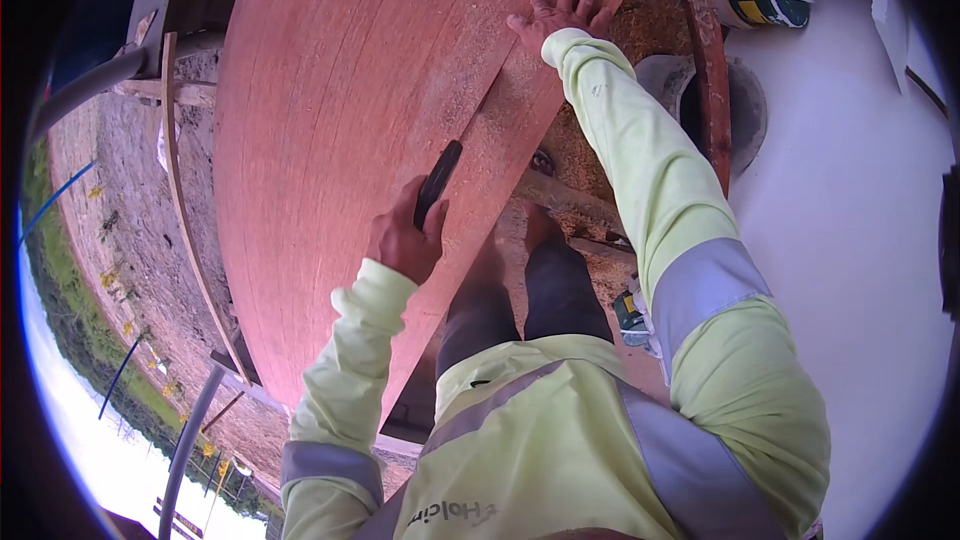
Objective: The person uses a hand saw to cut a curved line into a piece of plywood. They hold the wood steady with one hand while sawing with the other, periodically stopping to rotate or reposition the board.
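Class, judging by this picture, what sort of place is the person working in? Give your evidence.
Probably a construction site with a makeshift woodworking spot: a broad reddish-brown wooden sheet, loose tan sawdust, and a pale yellow-green work top with grey reflective bands suggest it.

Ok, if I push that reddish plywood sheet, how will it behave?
The reddish plywood sheet is probably stiff, as its broad face looks flat. It may feel heavy, being far wider than the right hand. Scattered sawdust could make its surface slippery.
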The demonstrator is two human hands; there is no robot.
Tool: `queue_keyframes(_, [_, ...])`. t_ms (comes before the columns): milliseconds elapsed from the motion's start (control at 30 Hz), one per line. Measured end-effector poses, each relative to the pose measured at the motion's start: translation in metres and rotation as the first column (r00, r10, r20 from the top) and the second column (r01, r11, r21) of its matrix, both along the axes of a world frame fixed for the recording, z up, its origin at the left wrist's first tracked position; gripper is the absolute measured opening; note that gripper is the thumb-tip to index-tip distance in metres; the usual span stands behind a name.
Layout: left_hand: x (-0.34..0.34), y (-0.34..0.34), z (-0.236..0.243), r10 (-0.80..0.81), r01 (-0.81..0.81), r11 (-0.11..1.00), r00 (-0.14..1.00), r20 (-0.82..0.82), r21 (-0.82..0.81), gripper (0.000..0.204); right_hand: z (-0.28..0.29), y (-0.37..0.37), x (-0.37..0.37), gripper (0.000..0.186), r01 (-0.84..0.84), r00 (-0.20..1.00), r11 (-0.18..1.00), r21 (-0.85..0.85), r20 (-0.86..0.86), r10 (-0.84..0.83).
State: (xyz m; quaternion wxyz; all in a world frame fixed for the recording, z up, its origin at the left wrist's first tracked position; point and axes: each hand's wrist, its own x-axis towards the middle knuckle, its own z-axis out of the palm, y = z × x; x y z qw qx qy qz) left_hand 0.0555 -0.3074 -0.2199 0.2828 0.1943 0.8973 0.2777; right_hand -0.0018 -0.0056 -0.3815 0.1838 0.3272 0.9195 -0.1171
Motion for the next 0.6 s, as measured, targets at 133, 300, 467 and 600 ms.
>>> queue_keyframes(133, [-0.012,0.057,-0.046,0.023,-0.026,0.998,0.999,-0.041,-0.059,0.034,0.000,-0.002,-0.008,0.074,-0.023,0.996,1.000,0.010,-0.087,0.023])
queue_keyframes(300, [0.017,0.001,0.068,0.045,-0.011,0.979,0.985,0.165,-0.204,0.044,0.005,0.007,0.000,0.075,-0.008,0.999,0.998,-0.068,-0.039,0.005])
queue_keyframes(467, [0.040,-0.040,0.134,0.087,-0.026,0.963,0.973,0.216,-0.267,0.050,0.025,0.010,-0.019,0.086,-0.050,0.998,0.996,0.068,-0.032,0.052])
queue_keyframes(600, [0.001,0.018,0.014,0.073,-0.050,0.982,0.990,0.122,-0.182,0.044,0.117,-0.010,-0.070,0.100,-0.118,0.964,0.968,-0.220,0.211,0.165])
